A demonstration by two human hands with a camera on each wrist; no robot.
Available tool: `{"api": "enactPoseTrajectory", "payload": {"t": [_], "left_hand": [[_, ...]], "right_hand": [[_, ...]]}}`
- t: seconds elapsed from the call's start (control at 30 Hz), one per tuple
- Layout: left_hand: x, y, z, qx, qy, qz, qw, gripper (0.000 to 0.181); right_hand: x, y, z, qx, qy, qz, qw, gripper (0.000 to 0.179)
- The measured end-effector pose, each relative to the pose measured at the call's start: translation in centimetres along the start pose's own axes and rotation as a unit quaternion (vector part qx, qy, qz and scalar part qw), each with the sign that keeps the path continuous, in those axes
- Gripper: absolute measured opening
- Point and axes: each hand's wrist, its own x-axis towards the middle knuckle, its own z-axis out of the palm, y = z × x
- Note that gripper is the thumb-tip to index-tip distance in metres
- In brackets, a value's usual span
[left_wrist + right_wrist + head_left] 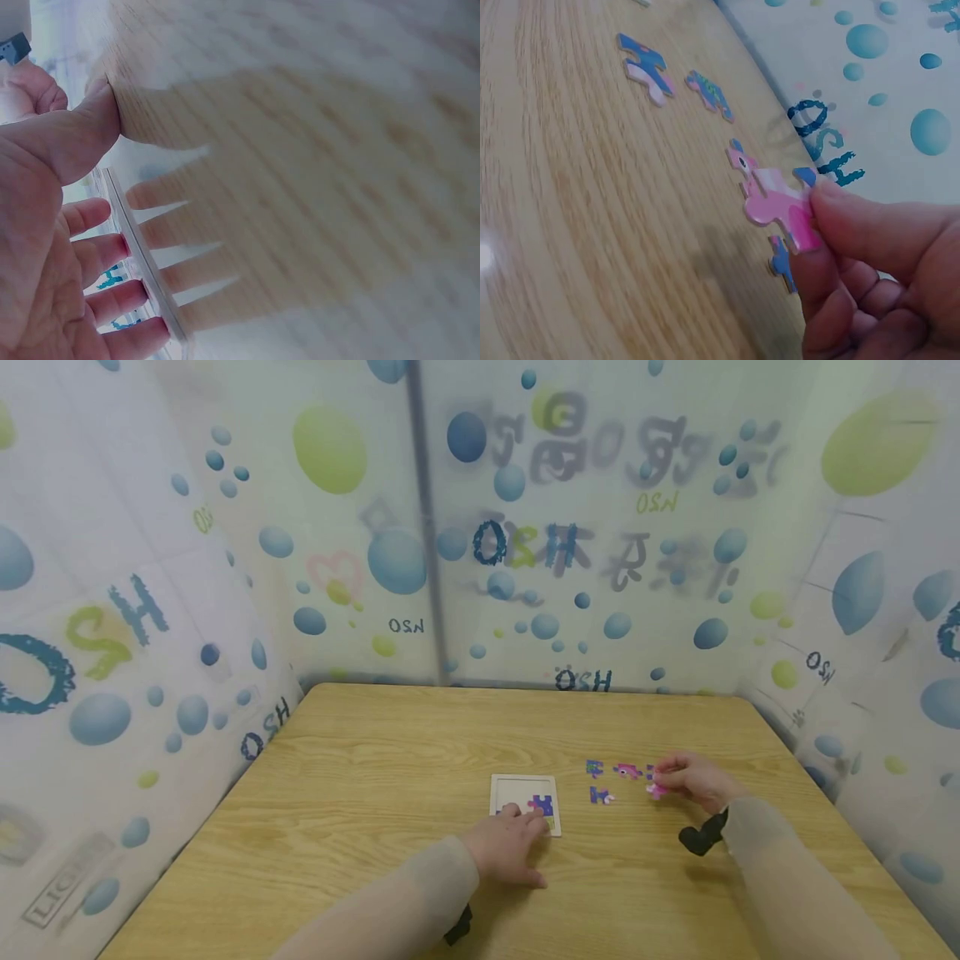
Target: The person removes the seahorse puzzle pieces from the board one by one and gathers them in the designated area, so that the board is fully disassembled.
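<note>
My right hand point(697, 781) pinches a pink and white jigsaw piece point(784, 204) with a blue corner between thumb and index finger, held above the table. Straight fingers of my left hand point(508, 850) rest over the near part of a square puzzle tray point(514, 788), the thumb spread out beside it. Inside the tray a purple and pink piece point(542, 804) shows; the fingers hide some of what lies there. Loose pieces lie between the hands: a blue one with green point(595, 768), a pink one with an eye point(627, 771), and a purple and white one point(600, 796).
Partly behind the held piece, another blue piece point(781, 264) lies on the table. The wooden table point(375, 760) meets patterned curtains point(360, 610) at its back and sides. Each wrist wears a black device, such as the one on the right wrist point(703, 836).
</note>
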Motion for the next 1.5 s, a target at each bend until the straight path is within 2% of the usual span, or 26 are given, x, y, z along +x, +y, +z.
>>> {"api": "enactPoseTrajectory", "payload": {"t": [0.13, 0.27, 0.37, 0.53, 0.63, 0.83, 0.97, 1.3, 1.43, 1.5], "left_hand": [[-0.1, 0.1, -0.2, -0.001, 0.001, 0.000, 1.0000, 0.073], [-0.2, 0.2, -0.3, 0.001, 0.000, -0.002, 1.0000, 0.073], [-0.2, 0.1, -0.3, 0.001, 0.000, -0.003, 1.0000, 0.074], [-0.2, 0.1, -0.3, -0.001, 0.002, -0.003, 1.0000, 0.074], [-0.2, 0.1, -0.3, -0.001, 0.001, -0.003, 1.0000, 0.074], [-0.2, 0.2, -0.3, -0.008, -0.001, -0.004, 1.0000, 0.074], [-0.2, 0.2, -0.2, -0.010, -0.001, -0.004, 0.9999, 0.074], [-0.1, 0.0, -0.1, -0.019, -0.004, -0.003, 0.9998, 0.074], [-0.1, -0.1, -0.1, -0.018, -0.004, -0.004, 0.9998, 0.074], [0.0, -0.1, -0.1, -0.018, -0.004, -0.004, 0.9998, 0.074]], "right_hand": [[-0.3, -0.1, 0.0, -0.017, 0.006, 0.012, 0.9998, 0.010], [-0.3, -0.1, 0.5, -0.045, 0.015, 0.026, 0.9985, 0.019], [-0.1, -0.1, 1.2, -0.059, 0.015, 0.024, 0.9979, 0.028], [0.2, -0.2, 2.5, -0.050, 0.001, 0.019, 0.9986, 0.032], [0.2, -0.4, 3.0, -0.072, 0.003, 0.018, 0.9972, 0.031], [0.3, -0.5, 3.9, -0.162, 0.040, 0.025, 0.9857, 0.019], [0.4, -0.5, 4.4, -0.197, 0.056, 0.029, 0.9783, 0.015], [0.3, -0.7, 5.0, -0.214, 0.060, 0.027, 0.9747, 0.018], [0.0, -1.3, 4.9, -0.236, 0.055, 0.029, 0.9698, 0.023], [-0.1, -1.8, 5.0, -0.233, 0.052, 0.027, 0.9707, 0.025]]}}
